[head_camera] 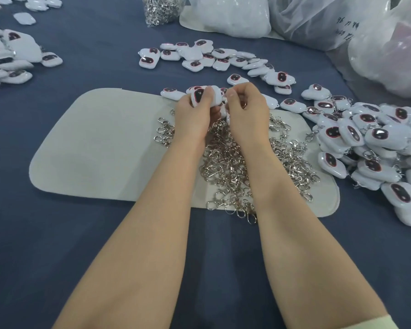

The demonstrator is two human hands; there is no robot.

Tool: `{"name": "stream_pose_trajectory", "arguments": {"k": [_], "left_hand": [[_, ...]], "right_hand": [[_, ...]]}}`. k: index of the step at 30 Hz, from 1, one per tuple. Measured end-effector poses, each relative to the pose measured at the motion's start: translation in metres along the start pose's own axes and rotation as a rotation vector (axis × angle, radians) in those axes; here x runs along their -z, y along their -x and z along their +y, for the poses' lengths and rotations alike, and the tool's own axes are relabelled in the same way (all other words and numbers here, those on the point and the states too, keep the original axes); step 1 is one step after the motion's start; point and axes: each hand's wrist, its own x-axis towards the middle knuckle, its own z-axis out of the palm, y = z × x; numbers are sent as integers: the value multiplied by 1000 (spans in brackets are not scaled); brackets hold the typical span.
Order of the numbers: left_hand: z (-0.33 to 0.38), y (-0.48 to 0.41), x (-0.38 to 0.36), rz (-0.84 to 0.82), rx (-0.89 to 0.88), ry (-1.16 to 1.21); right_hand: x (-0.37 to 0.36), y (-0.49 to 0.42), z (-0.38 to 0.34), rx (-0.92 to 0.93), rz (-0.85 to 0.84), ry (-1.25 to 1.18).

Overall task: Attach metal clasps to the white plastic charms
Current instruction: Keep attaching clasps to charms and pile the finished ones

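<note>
My left hand (195, 115) grips a white plastic charm (199, 96) with a dark, pink-rimmed face, held above the far edge of the cream felt mat (93, 143). My right hand (244, 110) is curled right beside it, fingertips pinched at the charm's edge; a metal clasp ring peeks out between the fingers, mostly hidden. A heap of silver metal clasps (247, 167) lies on the mat under both wrists. Loose charms (211, 57) curve in an arc beyond my hands.
A big pile of charms with clasps on them (375, 148) fills the right side. More charms (7, 58) lie at the far left. A bag of clasps (160, 9) and white plastic bags (330, 17) stand at the back on the blue cloth.
</note>
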Motion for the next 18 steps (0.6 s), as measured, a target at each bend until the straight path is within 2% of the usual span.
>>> {"name": "stream_pose_trajectory", "arguments": {"k": [3,7,14,18], "left_hand": [[0,1,1,30,-158,-160],[-2,3,4,-15,-361,-373],[-2,6,5,-69,-495,-497],[-2,8,4,-110,-541,-535]], "right_hand": [[2,1,2,80,6,110],[3,2,3,127,-28,196],[6,1,4,143,-85,287],[7,4,4,104,-70,223]]}}
